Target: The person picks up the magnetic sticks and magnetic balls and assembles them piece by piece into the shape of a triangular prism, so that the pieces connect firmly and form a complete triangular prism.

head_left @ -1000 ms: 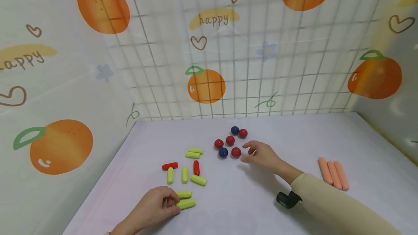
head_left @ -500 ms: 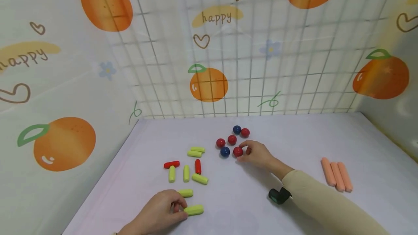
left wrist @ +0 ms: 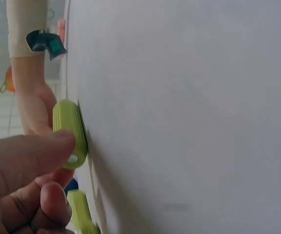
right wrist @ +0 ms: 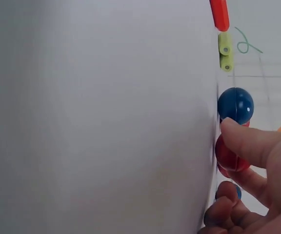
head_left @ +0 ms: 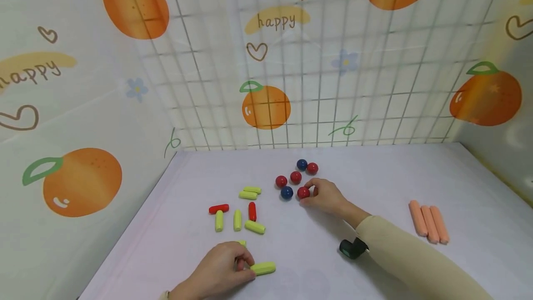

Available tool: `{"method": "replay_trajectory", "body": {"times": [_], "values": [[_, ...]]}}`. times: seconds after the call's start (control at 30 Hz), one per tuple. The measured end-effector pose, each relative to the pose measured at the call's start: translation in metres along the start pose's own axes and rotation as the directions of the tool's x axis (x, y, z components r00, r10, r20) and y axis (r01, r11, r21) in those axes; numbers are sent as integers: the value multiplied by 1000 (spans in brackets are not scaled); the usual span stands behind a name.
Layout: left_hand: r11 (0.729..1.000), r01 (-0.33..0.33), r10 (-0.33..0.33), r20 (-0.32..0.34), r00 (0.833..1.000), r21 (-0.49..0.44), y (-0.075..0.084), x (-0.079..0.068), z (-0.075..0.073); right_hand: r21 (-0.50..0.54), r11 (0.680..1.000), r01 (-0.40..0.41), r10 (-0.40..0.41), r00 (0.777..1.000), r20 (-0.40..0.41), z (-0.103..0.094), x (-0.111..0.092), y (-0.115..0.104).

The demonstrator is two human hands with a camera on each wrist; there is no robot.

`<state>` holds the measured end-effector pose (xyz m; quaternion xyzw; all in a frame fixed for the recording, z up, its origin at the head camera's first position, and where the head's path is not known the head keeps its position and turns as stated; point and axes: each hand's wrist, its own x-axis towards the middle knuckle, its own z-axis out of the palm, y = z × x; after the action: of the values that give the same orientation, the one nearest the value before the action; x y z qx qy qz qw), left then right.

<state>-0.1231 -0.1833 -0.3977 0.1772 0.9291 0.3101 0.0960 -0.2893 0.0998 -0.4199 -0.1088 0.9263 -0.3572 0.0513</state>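
Observation:
My left hand pinches a yellow-green ribbed stick by its left end, near the front of the table. The left wrist view shows the thumb across this short stick, which has a hole in its end. Under the left hand's knuckles, a second yellow-green stick is mostly hidden. My right hand holds a glossy red ball between thumb and index finger, low at the table surface. Beside that ball lies a dark blue ball; in the right wrist view the red ball sits under the thumb.
Behind the right hand are more red balls and another blue one. Several yellow-green sticks and two red sticks lie to the left. Three peach sticks lie at right. A patterned curtain encloses the table.
My left hand has slid to the right with the yellow-green stick, away from the one beside it. My right hand has moved left onto the red ball and taken hold of it.

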Motion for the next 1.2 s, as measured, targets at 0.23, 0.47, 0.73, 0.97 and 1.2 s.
{"method": "replay_trajectory", "body": {"times": [0.23, 0.47, 0.73, 0.97, 1.2], "values": [[999, 34, -34, -5, 999, -21, 8, 8, 5, 23, 999, 37, -38, 999, 25, -13, -19, -2], [1000, 2, 0, -48, 999, 25, 13, 18, 7, 88, 994, 65, -71, 995, 70, -28, -58, -4], [1000, 31, -31, -1, 1000, -2, 26, 27, 15, 94, 988, 122, -134, 982, 136, -22, -96, 0], [999, 53, -53, 16, 998, 3, 34, 32, 24, 90, 985, 144, -158, 972, 173, -16, -112, 6], [999, 37, -37, 23, 999, 6, 42, 39, 28, 77, 981, 178, -190, 962, 198, -17, -116, 8]]}}
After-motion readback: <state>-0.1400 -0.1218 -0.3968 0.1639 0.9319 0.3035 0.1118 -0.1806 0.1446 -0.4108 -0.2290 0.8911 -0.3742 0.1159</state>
